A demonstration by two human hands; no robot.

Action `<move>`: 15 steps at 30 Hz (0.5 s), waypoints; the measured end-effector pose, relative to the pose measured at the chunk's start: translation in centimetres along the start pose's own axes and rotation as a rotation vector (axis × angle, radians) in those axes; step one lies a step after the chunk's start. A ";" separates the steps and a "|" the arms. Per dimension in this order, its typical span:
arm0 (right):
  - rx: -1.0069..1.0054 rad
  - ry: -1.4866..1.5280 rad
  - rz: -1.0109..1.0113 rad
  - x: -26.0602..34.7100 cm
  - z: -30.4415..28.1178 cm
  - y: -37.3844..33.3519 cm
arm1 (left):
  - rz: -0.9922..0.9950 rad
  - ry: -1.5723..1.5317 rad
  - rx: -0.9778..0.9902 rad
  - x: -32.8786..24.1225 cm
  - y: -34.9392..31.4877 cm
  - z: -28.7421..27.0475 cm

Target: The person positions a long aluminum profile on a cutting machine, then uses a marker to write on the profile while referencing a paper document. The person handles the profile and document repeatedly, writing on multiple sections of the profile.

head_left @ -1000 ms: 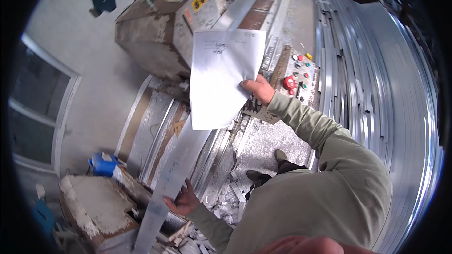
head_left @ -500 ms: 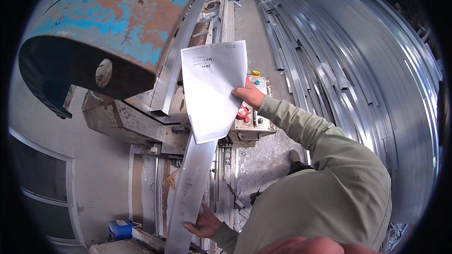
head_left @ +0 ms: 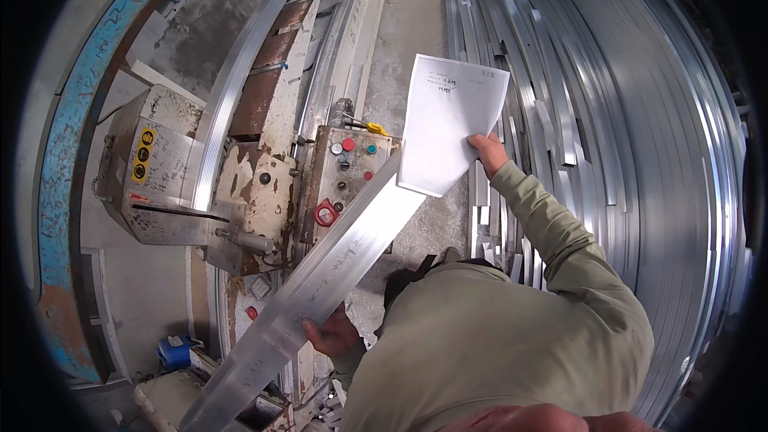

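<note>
My left hand (head_left: 333, 334) is closed on the edge of a long silvery aluminium profile (head_left: 324, 280), which slants from lower left up toward the middle. Handwritten marks run along its face. My right hand (head_left: 489, 155) pinches the right edge of a white paper sheet (head_left: 448, 128) with small print and a few handwritten marks near its top. The sheet covers the profile's upper end. Whether my right fingers also touch the profile behind the paper is hidden.
A control box (head_left: 326, 166) with coloured buttons sits left of the sheet, beside a worn machine (head_left: 260, 192). The machine's chipped blue guard (head_left: 68, 168) arches at far left. Long metal profiles (head_left: 552, 120) lie stacked on the right. A blue container (head_left: 174, 352) stands lower left.
The paper and the profile's upper end have swung to the right, and the profile now slants more. My view has turned too; the blue guard sits farther left and the control box shows more fully.
</note>
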State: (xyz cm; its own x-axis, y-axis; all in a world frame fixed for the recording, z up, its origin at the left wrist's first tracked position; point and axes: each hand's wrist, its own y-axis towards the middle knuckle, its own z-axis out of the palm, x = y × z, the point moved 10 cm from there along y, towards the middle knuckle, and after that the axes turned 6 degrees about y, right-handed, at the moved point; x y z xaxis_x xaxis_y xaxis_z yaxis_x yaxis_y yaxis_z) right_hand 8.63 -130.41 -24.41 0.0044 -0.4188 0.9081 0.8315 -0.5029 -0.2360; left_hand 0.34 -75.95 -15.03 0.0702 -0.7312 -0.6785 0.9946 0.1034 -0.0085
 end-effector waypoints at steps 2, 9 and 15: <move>-0.060 0.008 0.065 -1.6 -2.9 2.8 | -0.015 0.054 -0.014 2.7 1.5 2.4; -0.192 -0.005 0.141 -4.7 -6.8 15.2 | -0.051 0.204 -0.057 11.1 10.3 6.5; -0.259 -0.087 0.133 1.1 -8.1 28.6 | -0.061 0.137 -0.105 18.5 21.3 10.2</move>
State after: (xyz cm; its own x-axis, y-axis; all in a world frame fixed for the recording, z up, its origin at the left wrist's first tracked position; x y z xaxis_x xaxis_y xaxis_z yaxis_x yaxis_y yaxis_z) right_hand 27.91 -151.42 -32.97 0.1605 -0.4333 0.8868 0.6513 -0.6286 -0.4250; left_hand 23.58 -94.17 -20.33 -0.0078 -0.6406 -0.7678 0.9828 0.1369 -0.1243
